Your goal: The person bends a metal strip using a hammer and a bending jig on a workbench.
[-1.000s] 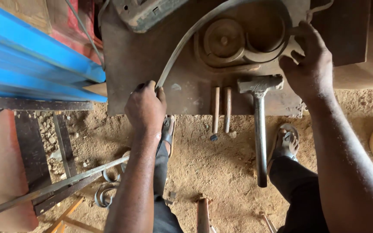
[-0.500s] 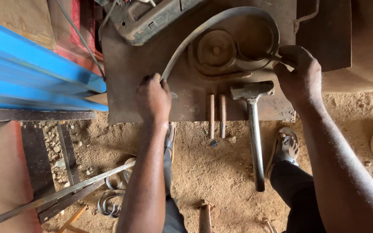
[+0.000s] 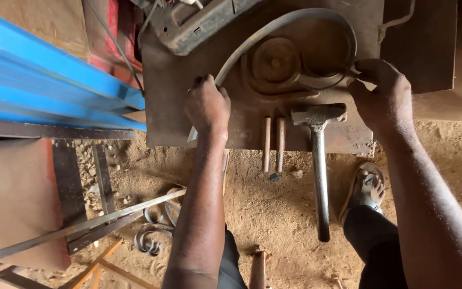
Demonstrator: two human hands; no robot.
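From the head view, the left hand (image 3: 207, 107) is closed in a fist around the free end of a flat metal strip (image 3: 252, 43), which sweeps up from that grip and curls over the top of a round bending form (image 3: 275, 62) fixed to the rusty steel work plate (image 3: 167, 112). The right hand (image 3: 385, 96) is pressed down with its fingers curled over the strip's other end, at the right side of the form. A hammer (image 3: 319, 160) rests with its head on the plate and its handle hanging over the sandy ground, just beside two short rods (image 3: 272, 143). Blue metal sections (image 3: 44, 91) lie to the left, and finished scrolls (image 3: 153, 233) sit on the ground below. To bend well, I judge the right hand should pin that end hard while the left pulls steadily, keeping the strip flat against the form.
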